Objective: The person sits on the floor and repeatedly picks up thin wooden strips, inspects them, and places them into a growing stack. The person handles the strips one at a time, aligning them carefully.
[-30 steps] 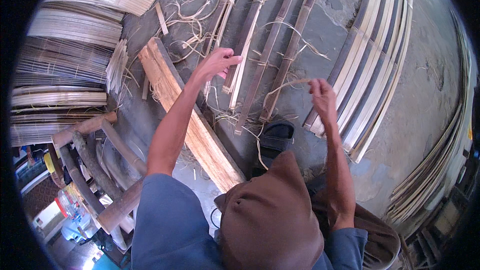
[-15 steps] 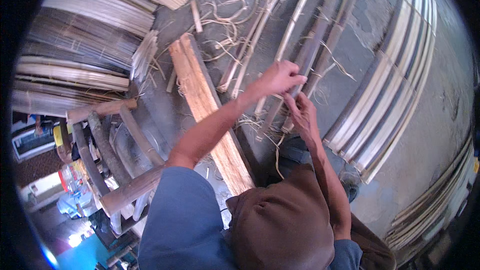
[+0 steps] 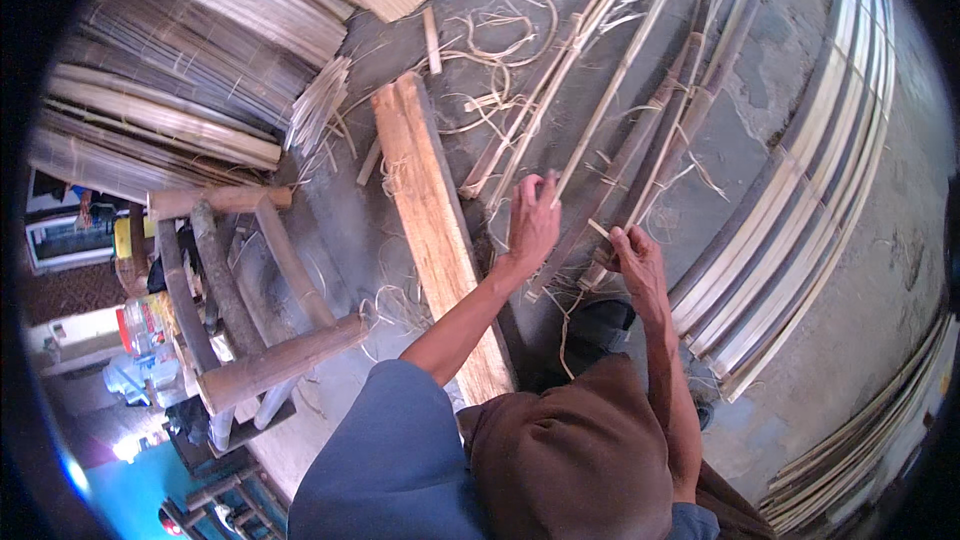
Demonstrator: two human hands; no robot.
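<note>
Over the lower end of a long pale bamboo strip (image 3: 622, 70) is my left hand (image 3: 535, 228), its fingers curled closed around it. To the right, my right hand (image 3: 638, 262) pinches a short, thin light-coloured sliver (image 3: 598, 228) between thumb and fingers. That sliver crosses the lower end of a dark bamboo slat (image 3: 645, 180), which lies beside other slats wrapped with thin ties. More narrow bamboo strips (image 3: 535, 105) lie left of the pale strip. Where the sliver's other end goes, my fingers hide.
A thick wooden plank (image 3: 425, 190) lies left of my hands. Beyond it stand a bamboo-pole frame (image 3: 285, 355) and stacked slat bundles (image 3: 215, 70). Tied slats in a panel (image 3: 790, 200) lie at right, with a long strip bundle (image 3: 860, 430) below. Loose fibres (image 3: 500, 30) litter the floor.
My hands were close together over a dark slat. They have since come apart: the left moved left and down to the pale strip, the right lower with a sliver. The whole view has shifted.
</note>
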